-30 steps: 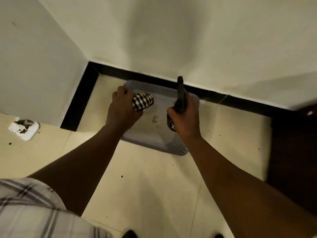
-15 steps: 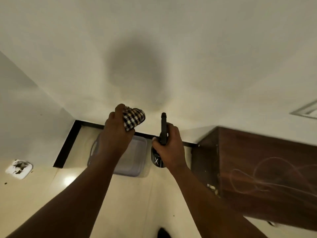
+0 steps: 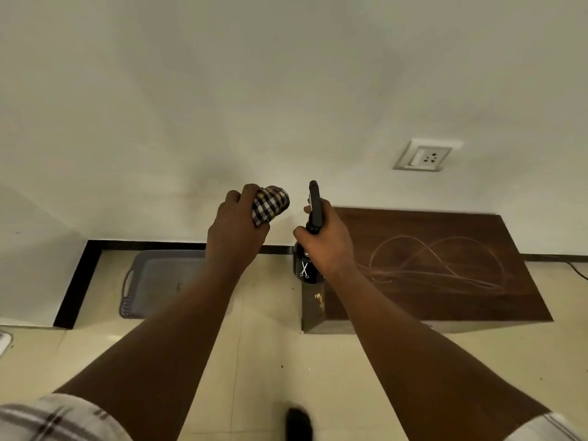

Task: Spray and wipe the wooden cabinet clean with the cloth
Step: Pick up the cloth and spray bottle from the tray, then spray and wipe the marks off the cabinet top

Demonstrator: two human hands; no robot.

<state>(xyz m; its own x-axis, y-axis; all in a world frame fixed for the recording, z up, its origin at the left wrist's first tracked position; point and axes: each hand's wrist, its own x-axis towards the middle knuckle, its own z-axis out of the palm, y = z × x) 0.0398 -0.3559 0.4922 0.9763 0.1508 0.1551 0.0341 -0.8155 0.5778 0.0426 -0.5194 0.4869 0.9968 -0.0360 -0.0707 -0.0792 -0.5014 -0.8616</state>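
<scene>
Against the pale wall (image 3: 286, 90), at the right side of the tiled floor (image 3: 270, 345), stands the low wooden cabinet (image 3: 429, 265), its dark top marked with looping pale scribbles and its back edge touching the wall. On the wall above the cabinet's far right corner sits a white socket plate (image 3: 424, 156). To the left, in the floor's far corner beside the black skirting, lies a grey plastic tray (image 3: 152, 281) with a handle at its near end. Two bare forearms reach forward from checked sleeves (image 3: 57, 418) at the bottom edge. The left hand (image 3: 237, 230) is closed in a fist around a bunched checked cloth (image 3: 270, 203), which pokes out past the fingers, held in the air above the gap between tray and cabinet. The right hand (image 3: 327, 246) is wrapped tight round the neck of a black spray bottle (image 3: 305, 268), upright, with a small white scissors mark on its body, held over the cabinet's left edge. The nozzle (image 3: 315, 202) points away toward the wall.
</scene>
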